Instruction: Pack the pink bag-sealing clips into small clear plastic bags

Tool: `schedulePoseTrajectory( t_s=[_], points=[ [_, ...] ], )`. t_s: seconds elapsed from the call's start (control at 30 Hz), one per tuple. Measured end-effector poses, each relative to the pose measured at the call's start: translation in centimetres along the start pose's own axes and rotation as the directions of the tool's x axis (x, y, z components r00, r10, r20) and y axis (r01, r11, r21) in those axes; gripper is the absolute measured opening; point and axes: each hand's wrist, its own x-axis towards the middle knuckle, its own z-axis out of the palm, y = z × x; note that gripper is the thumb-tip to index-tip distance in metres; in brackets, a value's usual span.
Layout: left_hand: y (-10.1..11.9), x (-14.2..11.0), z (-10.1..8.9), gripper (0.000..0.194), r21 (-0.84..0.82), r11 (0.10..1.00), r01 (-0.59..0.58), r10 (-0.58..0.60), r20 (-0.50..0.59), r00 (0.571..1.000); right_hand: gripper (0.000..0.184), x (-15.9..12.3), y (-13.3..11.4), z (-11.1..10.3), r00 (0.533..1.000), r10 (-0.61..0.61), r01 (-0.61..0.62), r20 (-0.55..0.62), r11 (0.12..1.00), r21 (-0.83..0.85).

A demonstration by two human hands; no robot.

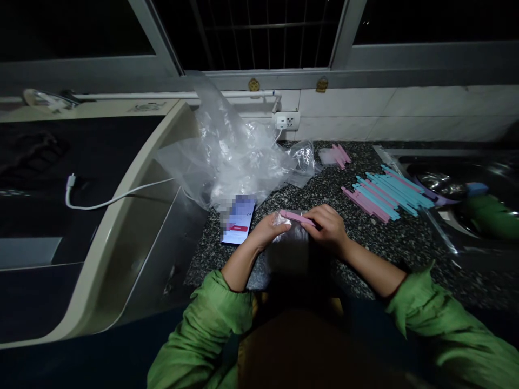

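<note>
Near the counter's front edge, a slim pink plastic stick (297, 218) lies across the top of a clear plastic bag (295, 233). My right hand (326, 228) is closed on the right end of the stick. At the stick's other end, my left hand (271, 229) pinches the bag's upper corner between thumb and fingers. The lower part of the bag is in shadow, and its contents cannot be made out. Several more pink and light blue sticks (391, 189) lie in a row to the right of my hands.
A lit phone (239, 220) lies left of my hands, below a heap of clear plastic bags (243, 156). More pink sticks (341, 155) lie near the wall. A sink (454, 213) is at right, a washing machine (117, 216) with a white cable (117, 204) at left.
</note>
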Motion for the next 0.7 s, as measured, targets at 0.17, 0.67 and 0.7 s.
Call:
schedulePoseTrajectory(
  t_s=[0.17, 0.67, 0.7],
  points=[
    [0.18, -0.34, 0.20, 0.047, -0.074, 0.997, 0.006, -0.001, 0.058, 0.998, 0.017, -0.40, 0.27, 0.20, 1.000, -0.005, 0.005, 0.014, 1.000, -0.011],
    [-0.51, 0.26, 0.93, 0.045, -0.134, 0.991, 0.006, -0.023, -0.126, 0.992, 0.015, -0.60, 0.33, 0.62, 0.999, -0.006, 0.003, 0.043, 0.997, 0.081],
    [-0.42, 0.23, 0.86, 0.043, -0.098, 0.995, -0.014, -0.001, -0.147, 0.989, 0.015, -0.42, 0.33, 0.86, 0.999, -0.006, 0.001, 0.042, 0.995, 0.103]
  ],
)
